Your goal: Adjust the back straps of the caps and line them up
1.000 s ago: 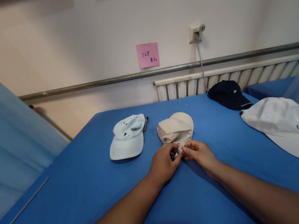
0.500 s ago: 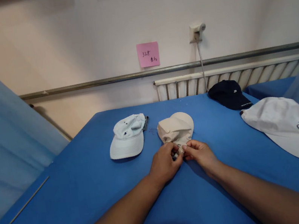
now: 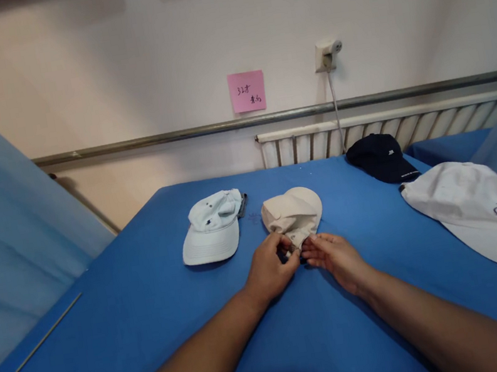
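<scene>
A beige baseball cap point(image 3: 293, 211) lies on the blue-covered table with its brim pointing away from me. At the cap's near edge, around the back strap, both hands are at work. My left hand point(image 3: 272, 268) pinches the strap end, where a small light metallic piece shows between thumb and fingers. On the other side, my right hand point(image 3: 334, 255) holds the cap's near right edge, thumb on top and fingers curled beneath. The strap itself is mostly hidden by the fingers. To the left, apart from my hands, sits a pale blue cap point(image 3: 213, 243) with its brim toward me.
On the right lie a white cap point(image 3: 479, 198) with black letters and a navy cap point(image 3: 377, 158) behind it. A thin stick point(image 3: 48, 332) rests on the blue tablecloth point(image 3: 152, 291) at left. Curtains point(image 3: 1, 221) hang at the sides; a radiator point(image 3: 308, 145) runs behind.
My right hand's fingers have shifted from a fingertip pinch to lying under the cap's edge. My left hand has moved slightly left and tilted. The beige cap stays in place.
</scene>
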The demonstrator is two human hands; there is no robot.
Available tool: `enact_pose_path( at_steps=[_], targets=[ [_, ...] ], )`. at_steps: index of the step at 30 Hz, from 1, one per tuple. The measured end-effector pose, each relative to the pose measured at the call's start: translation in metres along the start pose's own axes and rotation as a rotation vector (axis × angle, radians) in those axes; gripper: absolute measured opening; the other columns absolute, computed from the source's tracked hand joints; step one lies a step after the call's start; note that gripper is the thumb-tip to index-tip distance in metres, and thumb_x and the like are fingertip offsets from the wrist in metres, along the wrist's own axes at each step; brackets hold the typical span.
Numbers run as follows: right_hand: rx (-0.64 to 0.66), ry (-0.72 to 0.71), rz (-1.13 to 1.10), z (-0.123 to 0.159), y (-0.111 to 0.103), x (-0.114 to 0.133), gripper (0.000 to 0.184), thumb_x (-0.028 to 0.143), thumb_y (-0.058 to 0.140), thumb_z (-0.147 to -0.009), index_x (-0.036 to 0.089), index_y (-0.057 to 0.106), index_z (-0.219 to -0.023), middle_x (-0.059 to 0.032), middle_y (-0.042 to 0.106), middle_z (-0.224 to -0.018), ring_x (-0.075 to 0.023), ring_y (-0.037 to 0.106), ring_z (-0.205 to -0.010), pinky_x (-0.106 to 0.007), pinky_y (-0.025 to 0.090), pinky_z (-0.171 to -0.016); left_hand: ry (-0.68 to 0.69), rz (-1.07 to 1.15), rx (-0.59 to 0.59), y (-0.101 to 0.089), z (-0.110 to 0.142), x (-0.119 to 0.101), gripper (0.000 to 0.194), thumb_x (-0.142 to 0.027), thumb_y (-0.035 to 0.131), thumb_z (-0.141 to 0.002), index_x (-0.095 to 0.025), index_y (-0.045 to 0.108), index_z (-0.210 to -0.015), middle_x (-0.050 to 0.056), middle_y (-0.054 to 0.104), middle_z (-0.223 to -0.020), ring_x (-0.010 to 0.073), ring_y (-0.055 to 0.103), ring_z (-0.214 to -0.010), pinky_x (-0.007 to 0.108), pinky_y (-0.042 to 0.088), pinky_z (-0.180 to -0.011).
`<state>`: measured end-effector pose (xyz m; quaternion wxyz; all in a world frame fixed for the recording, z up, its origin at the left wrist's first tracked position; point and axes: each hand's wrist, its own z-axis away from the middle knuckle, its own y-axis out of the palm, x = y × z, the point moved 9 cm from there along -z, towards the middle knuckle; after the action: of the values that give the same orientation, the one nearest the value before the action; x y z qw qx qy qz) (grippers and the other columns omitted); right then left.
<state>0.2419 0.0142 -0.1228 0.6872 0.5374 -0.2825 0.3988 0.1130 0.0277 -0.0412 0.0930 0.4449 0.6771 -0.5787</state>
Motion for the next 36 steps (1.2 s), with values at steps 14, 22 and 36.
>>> enact_pose_path(
  at_steps=[14,22,36],
  targets=[
    [0.198,0.023,-0.204,0.006,0.018,0.008,0.036,0.013,0.076,-0.066,0.020,0.066,-0.101,0.0024,0.066,-0.077,-0.0071,0.054,-0.059,-0.017,0.038,-0.050,0.133,-0.144,0.054,0.001,0.005,-0.018,0.011,-0.026,0.058,-0.080,-0.019,0.053,-0.087,0.003,0.060,-0.086,0.0171,0.055,-0.079,0.029,0.044,-0.072],
    [0.309,0.054,-0.310,0.010,0.026,0.009,0.036,0.010,0.070,-0.072,0.016,0.065,-0.107,-0.0014,0.066,-0.085,-0.0065,0.055,-0.062,-0.019,0.046,-0.060,0.200,-0.082,0.110,0.006,0.005,-0.023,0.009,-0.025,0.057,-0.082,-0.019,0.053,-0.087,0.003,0.059,-0.086,0.0162,0.055,-0.078,0.028,0.044,-0.073],
    [0.303,0.092,-0.321,0.009,0.021,0.005,0.019,0.011,0.069,-0.076,0.017,0.066,-0.094,-0.0020,0.066,-0.084,-0.0070,0.055,-0.060,-0.020,0.049,-0.060,0.220,-0.033,0.130,0.002,0.008,-0.032,0.007,-0.022,0.057,-0.080,-0.018,0.054,-0.085,0.002,0.059,-0.083,0.0151,0.054,-0.076,0.027,0.043,-0.072]
  ],
)
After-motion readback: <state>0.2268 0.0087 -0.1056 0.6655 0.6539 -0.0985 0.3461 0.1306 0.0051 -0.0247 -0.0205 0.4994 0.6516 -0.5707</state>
